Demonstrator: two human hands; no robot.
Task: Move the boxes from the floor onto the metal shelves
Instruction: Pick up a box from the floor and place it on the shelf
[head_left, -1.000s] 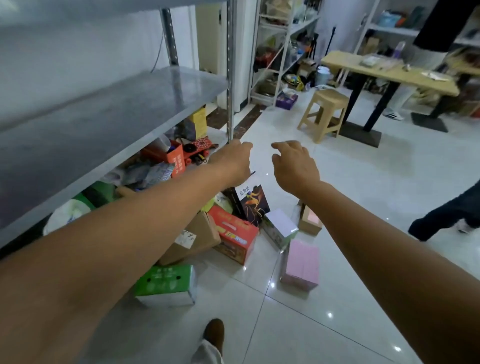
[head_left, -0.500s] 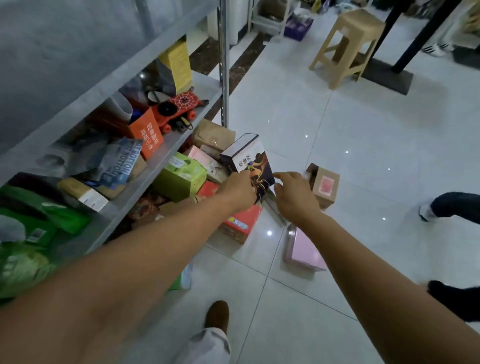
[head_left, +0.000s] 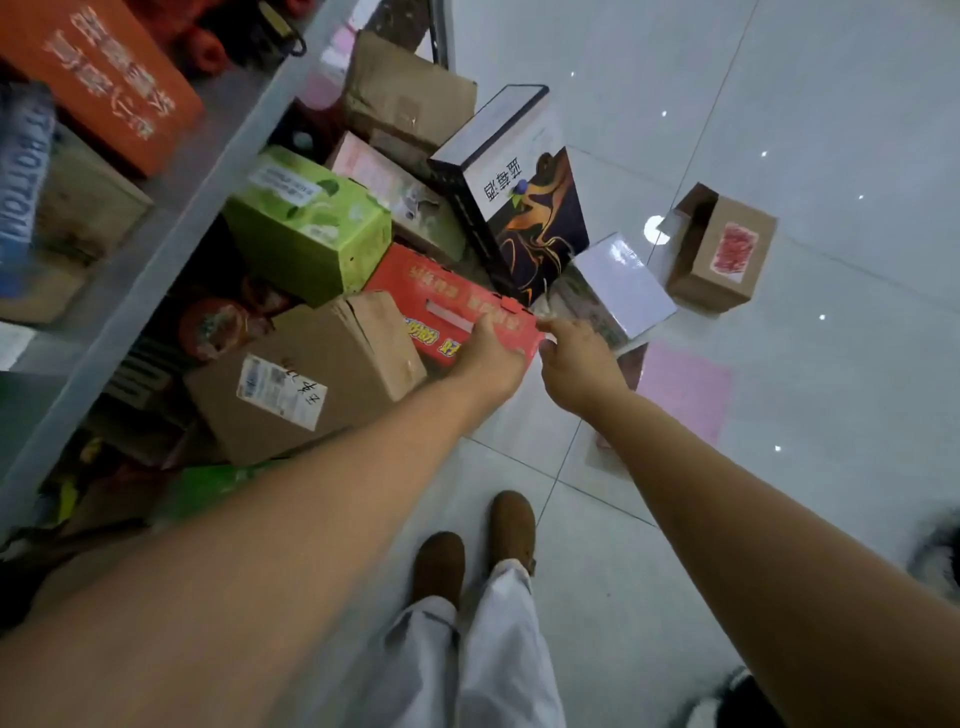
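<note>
Both hands drop onto the red box (head_left: 447, 301), left hand (head_left: 491, 353) on its top, right hand (head_left: 576, 364) at its corner; whether the fingers (head_left: 549, 327) grip yet is unclear, so lifting probably comes next.

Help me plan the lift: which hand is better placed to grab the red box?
Left: the left hand rests on the red box's top, while the right hand is only at its corner.

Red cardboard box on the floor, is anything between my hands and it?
Nothing visible: the left hand and right hand are at the near corner of the red cardboard box. The brown cardboard box lies against its left end, though, and may snag when lifting.
</note>
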